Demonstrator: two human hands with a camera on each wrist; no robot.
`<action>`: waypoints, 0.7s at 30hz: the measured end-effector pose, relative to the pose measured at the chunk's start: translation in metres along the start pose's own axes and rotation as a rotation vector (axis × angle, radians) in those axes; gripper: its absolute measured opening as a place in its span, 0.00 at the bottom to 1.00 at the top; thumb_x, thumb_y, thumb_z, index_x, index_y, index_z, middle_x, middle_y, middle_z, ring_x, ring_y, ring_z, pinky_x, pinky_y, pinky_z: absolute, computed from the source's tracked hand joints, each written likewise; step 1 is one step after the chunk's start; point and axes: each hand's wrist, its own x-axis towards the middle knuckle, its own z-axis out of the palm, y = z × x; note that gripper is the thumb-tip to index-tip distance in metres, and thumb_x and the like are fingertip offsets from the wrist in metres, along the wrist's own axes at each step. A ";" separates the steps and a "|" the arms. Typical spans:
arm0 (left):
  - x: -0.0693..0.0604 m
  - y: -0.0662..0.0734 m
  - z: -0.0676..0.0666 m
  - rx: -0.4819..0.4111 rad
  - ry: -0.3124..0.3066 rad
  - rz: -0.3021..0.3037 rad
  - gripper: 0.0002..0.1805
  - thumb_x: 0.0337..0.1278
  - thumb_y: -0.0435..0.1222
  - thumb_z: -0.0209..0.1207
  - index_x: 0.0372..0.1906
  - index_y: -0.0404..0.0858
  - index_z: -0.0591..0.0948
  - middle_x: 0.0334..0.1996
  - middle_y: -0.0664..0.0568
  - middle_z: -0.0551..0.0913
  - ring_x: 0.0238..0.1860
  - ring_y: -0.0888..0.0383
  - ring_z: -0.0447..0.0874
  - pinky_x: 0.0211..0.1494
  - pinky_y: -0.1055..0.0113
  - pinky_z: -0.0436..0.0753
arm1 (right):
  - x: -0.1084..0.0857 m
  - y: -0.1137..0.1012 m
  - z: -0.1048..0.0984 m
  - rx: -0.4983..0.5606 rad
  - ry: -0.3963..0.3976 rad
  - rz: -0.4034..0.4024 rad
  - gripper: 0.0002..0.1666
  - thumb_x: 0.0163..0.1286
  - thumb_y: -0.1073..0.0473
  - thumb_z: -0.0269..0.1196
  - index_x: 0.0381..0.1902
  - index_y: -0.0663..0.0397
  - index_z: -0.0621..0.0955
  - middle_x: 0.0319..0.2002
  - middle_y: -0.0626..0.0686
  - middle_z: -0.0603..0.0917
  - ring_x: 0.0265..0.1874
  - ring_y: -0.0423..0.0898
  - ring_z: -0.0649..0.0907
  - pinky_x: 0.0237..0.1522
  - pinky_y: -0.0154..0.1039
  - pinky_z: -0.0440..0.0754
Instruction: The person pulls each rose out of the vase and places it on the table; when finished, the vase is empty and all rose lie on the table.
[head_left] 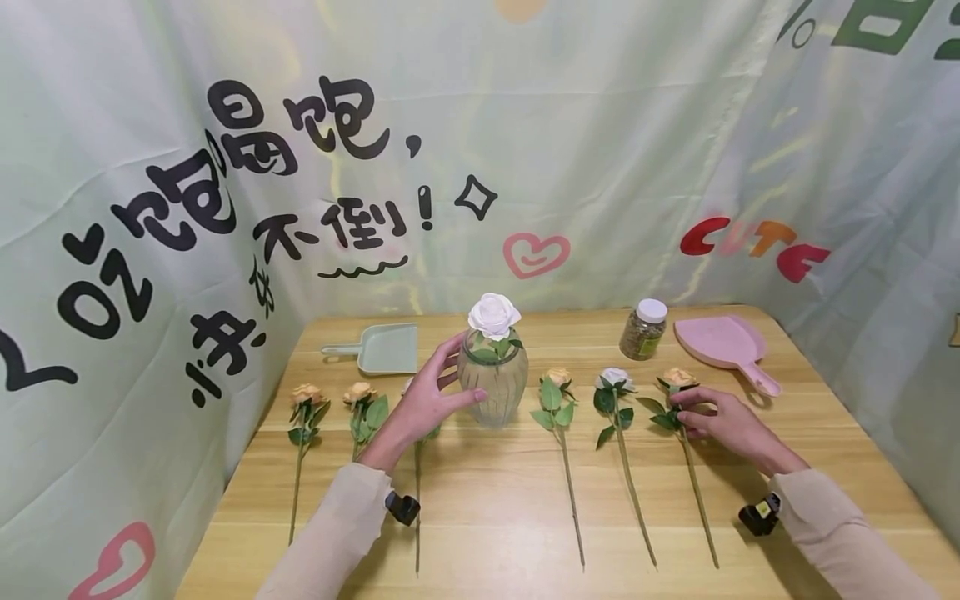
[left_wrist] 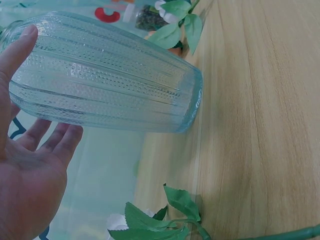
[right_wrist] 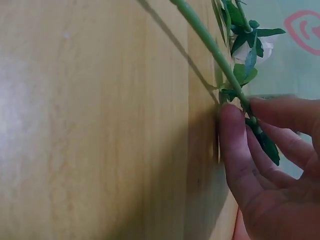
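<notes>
A ribbed clear glass vase (head_left: 495, 392) stands upright at the middle of the table, with one white rose (head_left: 493, 315) in its mouth. My left hand (head_left: 431, 396) holds the vase from its left side, thumb in front and fingers around the back; in the left wrist view the thumb (left_wrist: 19, 50) lies against the glass. At the right, my right hand (head_left: 723, 421) pinches the stem of a peach rose (head_left: 678, 377) just under the bloom, between thumb and fingers. That green stem (right_wrist: 210, 45) appears close up in the right wrist view, its lower end extending toward me.
Left of the vase lie two peach roses (head_left: 306, 393) and a white one partly behind my left arm. Another peach rose (head_left: 558, 377) and a white rose (head_left: 615, 379) lie right of it. Behind are a green dustpan (head_left: 388, 348), a white-lidded jar (head_left: 643, 329) and a pink dustpan (head_left: 720, 340).
</notes>
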 end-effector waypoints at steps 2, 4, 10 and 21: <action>0.000 -0.001 -0.001 0.002 -0.001 -0.001 0.53 0.61 0.44 0.79 0.85 0.61 0.62 0.79 0.54 0.71 0.82 0.49 0.68 0.85 0.44 0.71 | -0.001 -0.002 0.000 0.000 0.006 0.016 0.25 0.84 0.65 0.60 0.70 0.77 0.74 0.67 0.79 0.76 0.43 0.36 0.89 0.43 0.38 0.94; 0.000 -0.001 -0.001 0.001 -0.003 -0.003 0.53 0.61 0.44 0.79 0.86 0.61 0.61 0.80 0.54 0.70 0.82 0.49 0.67 0.85 0.44 0.71 | -0.002 -0.005 -0.001 -0.002 0.019 0.034 0.26 0.86 0.62 0.60 0.71 0.76 0.74 0.67 0.77 0.78 0.40 0.39 0.89 0.41 0.39 0.93; 0.000 -0.001 -0.002 -0.002 -0.004 -0.006 0.53 0.61 0.45 0.79 0.86 0.61 0.61 0.80 0.53 0.70 0.82 0.49 0.67 0.86 0.44 0.70 | -0.003 -0.025 -0.009 -0.106 0.111 -0.005 0.27 0.86 0.53 0.62 0.71 0.67 0.78 0.65 0.72 0.81 0.41 0.42 0.89 0.40 0.37 0.91; -0.001 -0.002 -0.001 0.002 0.000 -0.006 0.53 0.61 0.45 0.79 0.85 0.62 0.61 0.80 0.53 0.70 0.82 0.48 0.67 0.85 0.44 0.71 | 0.017 -0.108 -0.004 -0.166 0.231 -0.254 0.25 0.85 0.47 0.62 0.70 0.53 0.81 0.64 0.58 0.84 0.53 0.25 0.79 0.54 0.18 0.78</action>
